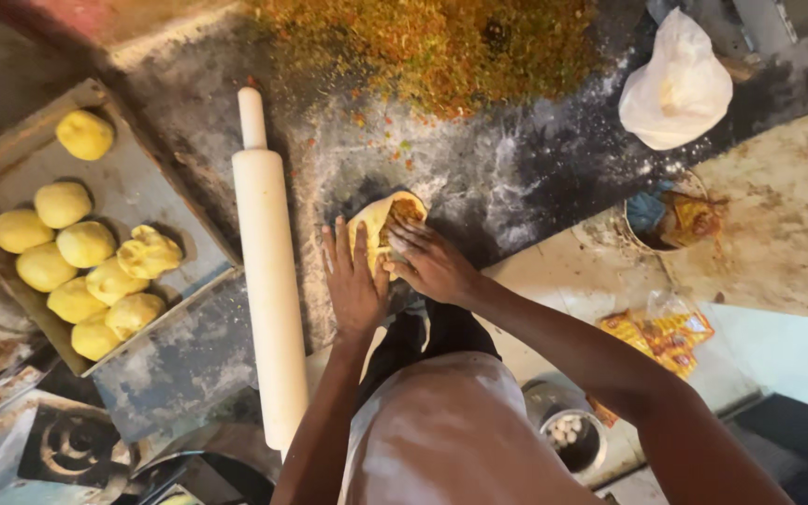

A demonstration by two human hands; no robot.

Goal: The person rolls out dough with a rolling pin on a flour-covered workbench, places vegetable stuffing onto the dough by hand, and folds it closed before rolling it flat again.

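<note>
Head cam: your dough piece sits on the floured slab just right of the rolling pin, filling showing at the top. Left hand lies flat w/ fingers spread on its left edge; right hand presses fingertips into the fold. Looks soft, light, prob tears easily, so I'd grip the rim, not the stuffed middle. Tray w/ dough balls is left of the pin.
</note>
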